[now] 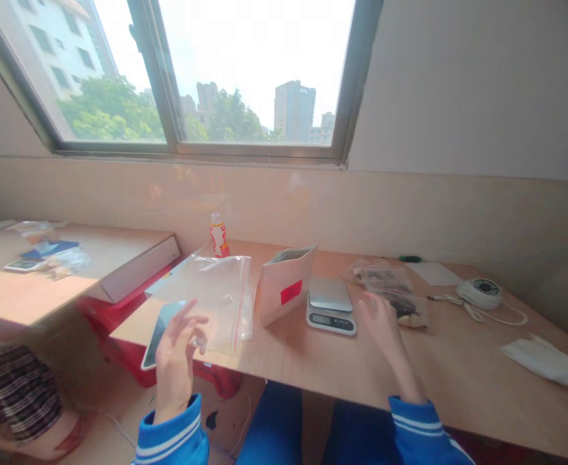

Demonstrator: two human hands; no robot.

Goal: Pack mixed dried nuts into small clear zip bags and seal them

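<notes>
My left hand (180, 339) hangs over the near left of the table, fingers apart. It is close to a clear zip bag (221, 290) lying flat and a tablet-like device (158, 336) with a white edge. Whether its fingertips touch the bag I cannot tell. A brown paper pouch (269, 297) with a red label (291, 292) stands upright with its top open. Right of it is a small white digital scale (331, 307) with a bare metal plate. Beside the scale, my right hand (381, 321) has its fingers stretched out and holds nothing visible.
Clear bags with dark and pale contents (395, 290) lie beyond my right hand. Further right are a white round device with a cable (480, 292), a white sheet (434, 274) and a crumpled white bag (545, 361). A bottle (219, 236) stands behind. Another person's plaid clothing (15, 391) shows lower left.
</notes>
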